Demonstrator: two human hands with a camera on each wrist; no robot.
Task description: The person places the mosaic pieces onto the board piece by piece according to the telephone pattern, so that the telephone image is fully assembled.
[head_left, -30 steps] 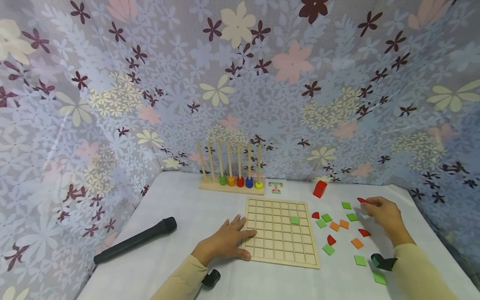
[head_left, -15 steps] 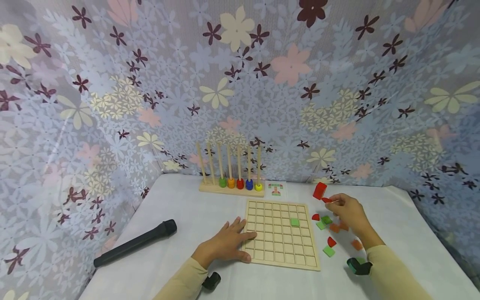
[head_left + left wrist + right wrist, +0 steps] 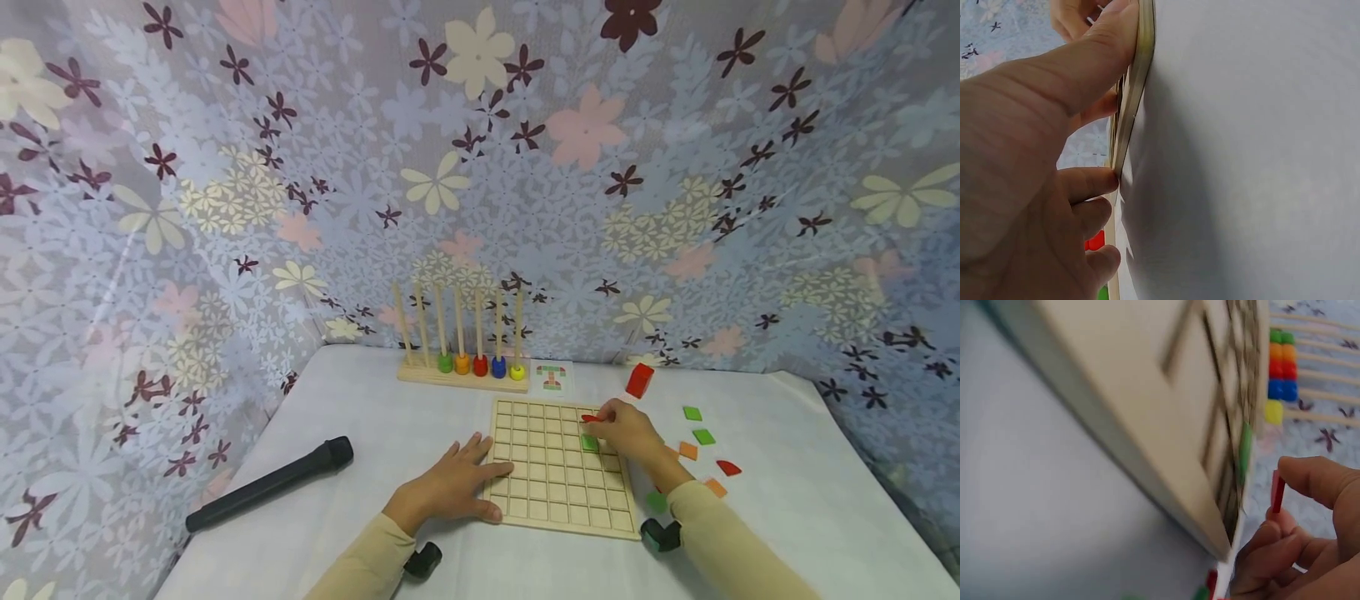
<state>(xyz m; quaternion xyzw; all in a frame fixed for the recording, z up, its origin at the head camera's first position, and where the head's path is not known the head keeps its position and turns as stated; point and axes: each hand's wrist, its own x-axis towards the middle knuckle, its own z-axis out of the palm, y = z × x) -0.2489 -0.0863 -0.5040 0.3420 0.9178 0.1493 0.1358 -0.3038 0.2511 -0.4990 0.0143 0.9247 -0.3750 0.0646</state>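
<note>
A wooden grid board point(image 3: 555, 492) lies flat on the white table, with one green square tile point(image 3: 590, 442) in a cell near its upper right. My left hand point(image 3: 455, 487) rests on the board's left edge with fingers spread; the left wrist view shows the thumb and fingertips against that edge. Over the board's upper right, my right hand point(image 3: 628, 431) pinches a red quarter-round tile point(image 3: 590, 417) between thumb and fingers. In the right wrist view that red tile point(image 3: 1277, 491) is seen edge-on, apart from the board.
Loose green, orange and red tiles, such as an orange tile point(image 3: 687, 450), lie right of the board. A red block point(image 3: 640, 380), a pattern card point(image 3: 551, 377) and a peg stand with beads point(image 3: 462, 379) stand behind. A black microphone point(image 3: 270, 483) lies at left.
My right hand has carried the red tile leftward from the right side of the table, past the red block, to over the board. The left hand has stayed in place.
</note>
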